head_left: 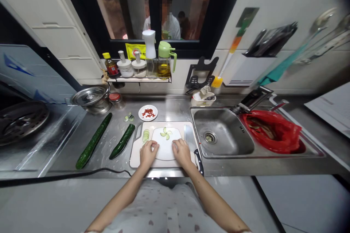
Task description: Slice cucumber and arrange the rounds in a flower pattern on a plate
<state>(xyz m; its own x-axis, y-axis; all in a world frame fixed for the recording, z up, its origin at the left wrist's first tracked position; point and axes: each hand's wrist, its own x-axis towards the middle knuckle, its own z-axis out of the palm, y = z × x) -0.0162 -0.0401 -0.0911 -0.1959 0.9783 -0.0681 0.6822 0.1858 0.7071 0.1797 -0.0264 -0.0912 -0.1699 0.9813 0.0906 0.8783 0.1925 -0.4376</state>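
A white squarish plate [165,153] lies on a pale cutting board [135,158]. Toward its far side several thin cucumber slices [165,133] are fanned out like a pinwheel. My left hand [148,154] is closed at the plate's left rim, thumb over the edge. At the right rim my right hand [182,152] is curled, its fingertips on the plate. Just left of the plate, more cucumber slices [146,136] overlap in a row on the board. A kitchen knife [198,160] with a black handle lies along the board's right side, partly behind my right hand.
Left of the board are a cut cucumber [122,141] and a long whole cucumber [94,142]. Behind it stands a small dish [148,113] of chopped red pieces. A sink [224,149] with a red bag [273,142] is on the right; a seasoning shelf [139,79] hangs behind.
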